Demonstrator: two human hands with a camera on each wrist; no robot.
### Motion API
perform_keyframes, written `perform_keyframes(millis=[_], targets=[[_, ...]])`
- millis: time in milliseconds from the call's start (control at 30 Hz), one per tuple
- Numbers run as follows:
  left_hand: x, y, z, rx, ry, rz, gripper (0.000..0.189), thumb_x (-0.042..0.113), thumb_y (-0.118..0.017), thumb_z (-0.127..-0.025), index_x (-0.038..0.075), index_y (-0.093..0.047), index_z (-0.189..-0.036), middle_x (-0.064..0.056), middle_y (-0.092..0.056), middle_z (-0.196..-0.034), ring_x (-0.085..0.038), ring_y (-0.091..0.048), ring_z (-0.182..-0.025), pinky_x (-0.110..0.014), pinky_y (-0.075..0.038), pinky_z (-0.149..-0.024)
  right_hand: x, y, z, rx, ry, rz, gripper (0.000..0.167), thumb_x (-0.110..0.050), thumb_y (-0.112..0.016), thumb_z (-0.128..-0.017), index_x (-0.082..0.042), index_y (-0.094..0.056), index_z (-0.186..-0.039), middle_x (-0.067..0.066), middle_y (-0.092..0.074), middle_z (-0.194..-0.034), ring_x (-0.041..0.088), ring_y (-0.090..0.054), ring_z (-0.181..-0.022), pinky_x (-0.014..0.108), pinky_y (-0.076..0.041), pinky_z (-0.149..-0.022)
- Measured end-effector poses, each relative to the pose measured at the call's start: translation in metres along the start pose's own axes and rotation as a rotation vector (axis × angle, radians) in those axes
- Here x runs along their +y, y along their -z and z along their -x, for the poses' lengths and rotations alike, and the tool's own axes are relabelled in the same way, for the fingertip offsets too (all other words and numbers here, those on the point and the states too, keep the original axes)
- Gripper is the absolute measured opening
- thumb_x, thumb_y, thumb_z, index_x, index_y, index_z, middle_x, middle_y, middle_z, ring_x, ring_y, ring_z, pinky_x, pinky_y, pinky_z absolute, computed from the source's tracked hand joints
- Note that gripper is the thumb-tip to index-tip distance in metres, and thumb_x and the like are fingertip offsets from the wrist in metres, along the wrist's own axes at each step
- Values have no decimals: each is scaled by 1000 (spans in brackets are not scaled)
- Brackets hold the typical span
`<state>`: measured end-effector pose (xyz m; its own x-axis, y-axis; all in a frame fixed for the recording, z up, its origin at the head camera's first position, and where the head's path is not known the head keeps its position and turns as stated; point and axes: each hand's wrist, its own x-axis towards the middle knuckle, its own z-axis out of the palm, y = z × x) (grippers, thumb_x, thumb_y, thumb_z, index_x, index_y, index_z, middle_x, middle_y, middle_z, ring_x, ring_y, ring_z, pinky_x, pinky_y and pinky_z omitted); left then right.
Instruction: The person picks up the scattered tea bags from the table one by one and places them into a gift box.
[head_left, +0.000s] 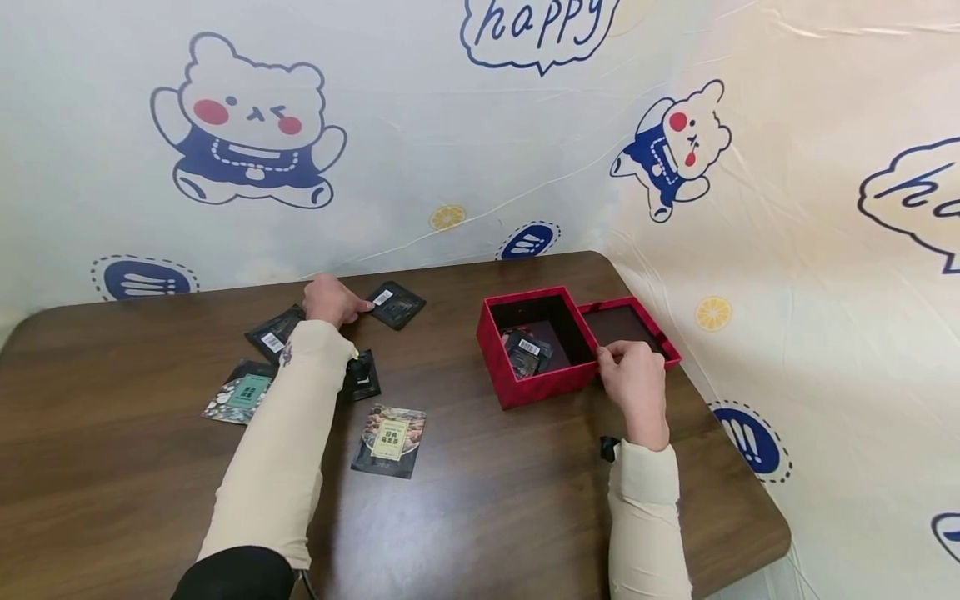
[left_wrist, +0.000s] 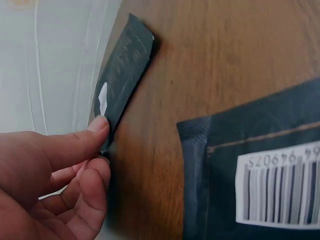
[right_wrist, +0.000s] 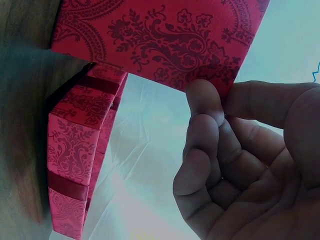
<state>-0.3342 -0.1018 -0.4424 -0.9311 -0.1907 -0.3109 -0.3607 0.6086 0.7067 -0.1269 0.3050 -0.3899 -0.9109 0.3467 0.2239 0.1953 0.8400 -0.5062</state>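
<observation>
At the back of the table, my left hand pinches the near corner of a black sachet between thumb and fingers. The left wrist view shows this sachet tilted, with a white label under the thumb. My right hand grips the top edge of a red patterned box at its right corner. Thumb and forefinger squeeze the box wall in the right wrist view. Several sachets lie inside this box, one with a barcode label.
A shallow red lid rests right of the box, partly behind my right hand. Around my left forearm lie a black barcoded sachet, a green-labelled one, another black one and a cream-labelled one. A printed curtain hangs behind.
</observation>
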Motion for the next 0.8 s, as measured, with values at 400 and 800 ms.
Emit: perform_keyframes(millis=[400,800], targets=[[4,7,-1,-92,12,207,28,11,-77,-90,-10,-70,-109,-14,-69,-80,-17,-70,-60,-30,-59,-63,0,0,0,1,-8,5,22,-19,-66,-95,-6,-79,-82,4,-69,-67,31,-60,-71,43,-49,-62],[12,25,15,-235,-42,475,24,-2,-68,-94,-12,-67,-115,-16,-66,-101,-15,-68,-69,-29,-59,-75,-2,-1,1,-7,-18,7,23,-19,-66,-96,-5,-79,-84,5,-68,-67,31,-61,-73,44,-49,-64]])
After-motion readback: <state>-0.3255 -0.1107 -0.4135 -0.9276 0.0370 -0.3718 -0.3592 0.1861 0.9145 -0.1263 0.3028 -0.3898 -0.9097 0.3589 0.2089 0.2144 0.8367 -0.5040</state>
